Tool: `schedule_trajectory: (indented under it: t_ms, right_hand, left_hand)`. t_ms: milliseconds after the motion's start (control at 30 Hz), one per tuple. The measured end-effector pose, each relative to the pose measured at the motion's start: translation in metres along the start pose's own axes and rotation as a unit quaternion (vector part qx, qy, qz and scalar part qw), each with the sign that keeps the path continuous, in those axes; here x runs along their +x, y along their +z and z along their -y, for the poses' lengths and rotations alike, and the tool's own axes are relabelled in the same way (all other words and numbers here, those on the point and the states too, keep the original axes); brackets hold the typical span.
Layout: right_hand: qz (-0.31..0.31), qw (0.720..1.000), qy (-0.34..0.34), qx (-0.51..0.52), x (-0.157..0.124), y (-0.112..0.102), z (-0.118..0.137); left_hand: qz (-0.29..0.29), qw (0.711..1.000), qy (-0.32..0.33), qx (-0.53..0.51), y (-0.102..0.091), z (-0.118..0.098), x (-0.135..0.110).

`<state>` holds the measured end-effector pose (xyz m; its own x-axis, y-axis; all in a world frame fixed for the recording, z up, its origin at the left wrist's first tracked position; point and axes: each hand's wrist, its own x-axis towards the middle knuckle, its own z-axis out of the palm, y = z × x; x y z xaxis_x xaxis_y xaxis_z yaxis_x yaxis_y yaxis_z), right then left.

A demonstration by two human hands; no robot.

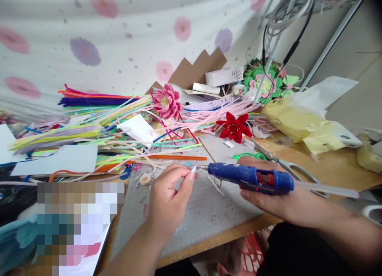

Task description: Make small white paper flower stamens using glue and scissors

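Observation:
My left hand [170, 194] pinches a small white pointed piece [194, 169] between thumb and fingertips, above the grey cutting mat [193, 224]. A blue hot glue gun [232, 175] lies in my right hand [268, 202], which is closed around it from below and behind. Its metal nozzle points left, right at the white piece; I cannot tell whether they touch. From the gun's rear a pale glue stick [328, 187] sticks out. On the mat left of my hands is a small cream ring [145, 180] with white strands about it.
Bundles of colourful pipe cleaners [59, 136] cover the table's left and back. A pink flower [167, 102] and a red flower [234, 127] stand behind the mat. Scissors [294, 170], green-handled scissors [253, 155] and a yellow plastic package [295, 118] are at the right.

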<state>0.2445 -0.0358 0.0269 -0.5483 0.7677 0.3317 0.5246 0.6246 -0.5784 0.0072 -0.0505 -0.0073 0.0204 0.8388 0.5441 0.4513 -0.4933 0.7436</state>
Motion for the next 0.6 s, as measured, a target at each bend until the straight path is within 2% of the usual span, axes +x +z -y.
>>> schedule_trajectory:
  t_ms: [267, 600]
  right_hand:
    - [0.010, 1.000, 0.025, 0.007, 0.0016, -0.0025, 0.0028]
    - [0.044, 0.997, 0.048, 0.031, 0.0025, -0.0070, 0.0073]
  left_hand:
    - [0.004, 1.000, 0.025, 0.004, 0.0033, -0.0038, 0.0028]
    - [0.010, 1.000, 0.010, 0.005, 0.0020, -0.0030, 0.0014]
